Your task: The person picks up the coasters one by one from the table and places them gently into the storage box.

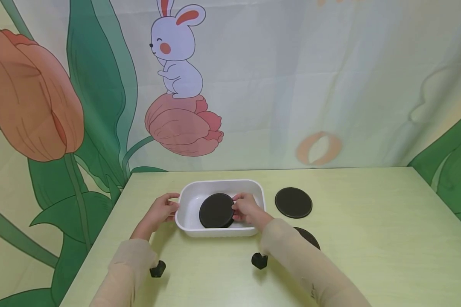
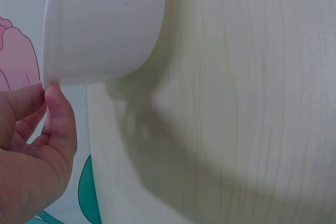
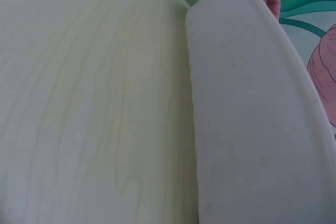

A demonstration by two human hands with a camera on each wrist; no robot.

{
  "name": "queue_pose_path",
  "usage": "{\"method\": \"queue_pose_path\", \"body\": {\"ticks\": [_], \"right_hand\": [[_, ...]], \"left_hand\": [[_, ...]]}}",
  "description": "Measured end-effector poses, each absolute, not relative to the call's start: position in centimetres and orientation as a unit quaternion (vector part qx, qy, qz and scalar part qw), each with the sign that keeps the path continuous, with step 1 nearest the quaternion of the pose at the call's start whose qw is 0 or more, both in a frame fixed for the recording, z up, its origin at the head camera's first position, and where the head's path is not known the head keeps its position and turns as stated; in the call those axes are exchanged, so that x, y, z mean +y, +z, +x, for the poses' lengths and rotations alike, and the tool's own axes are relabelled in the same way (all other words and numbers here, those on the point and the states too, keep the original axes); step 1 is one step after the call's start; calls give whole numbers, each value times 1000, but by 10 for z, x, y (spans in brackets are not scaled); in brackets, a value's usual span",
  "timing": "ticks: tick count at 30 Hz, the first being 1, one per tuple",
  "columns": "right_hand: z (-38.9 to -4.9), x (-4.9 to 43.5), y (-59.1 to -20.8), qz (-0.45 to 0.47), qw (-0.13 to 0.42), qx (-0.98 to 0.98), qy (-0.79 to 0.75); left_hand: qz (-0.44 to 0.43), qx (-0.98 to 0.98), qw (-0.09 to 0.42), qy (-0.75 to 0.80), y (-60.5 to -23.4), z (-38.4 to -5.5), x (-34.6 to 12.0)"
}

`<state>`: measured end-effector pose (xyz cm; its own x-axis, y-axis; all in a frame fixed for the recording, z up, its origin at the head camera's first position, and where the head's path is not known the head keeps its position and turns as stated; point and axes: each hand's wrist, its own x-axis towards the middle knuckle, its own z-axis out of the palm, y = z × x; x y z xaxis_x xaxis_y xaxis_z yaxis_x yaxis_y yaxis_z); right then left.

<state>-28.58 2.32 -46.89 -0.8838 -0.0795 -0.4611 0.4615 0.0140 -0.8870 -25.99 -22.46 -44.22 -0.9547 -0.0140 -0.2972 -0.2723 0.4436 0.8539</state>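
A white rectangular tub [image 1: 194, 233] with rounded corners stands on the table. My left hand [image 1: 162, 212] is at its left end, and in the left wrist view the thumb and fingers [image 2: 62, 109] pinch the rim. Inside the tub is a black round coaster [image 1: 216, 210], tilted, its lower edge hidden behind the near wall. My right hand [image 1: 249, 207] reaches over the tub's right side and grips the coaster's right edge between thumb and fingers. The right wrist view shows mostly the tub's outer wall [image 3: 247, 98], which hides the right hand.
A second black coaster [image 1: 293, 202] lies flat on the table [image 1: 388, 238], right of the tub. Another one [image 1: 308, 237] is partly covered by the right sleeve [image 1: 292, 251]. A black wrist device [image 1: 259, 261] hangs below each cuff. Behind the table is a printed curtain [image 1: 253, 85].
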Motion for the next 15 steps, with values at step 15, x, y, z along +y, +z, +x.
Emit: {"method": "queue_pose_path", "body": {"ticks": [15], "right_hand": [[-286, 24, -471, 149, 142, 748, -631]], "left_hand": [[-80, 839, 126, 524, -441, -258, -226]]}}
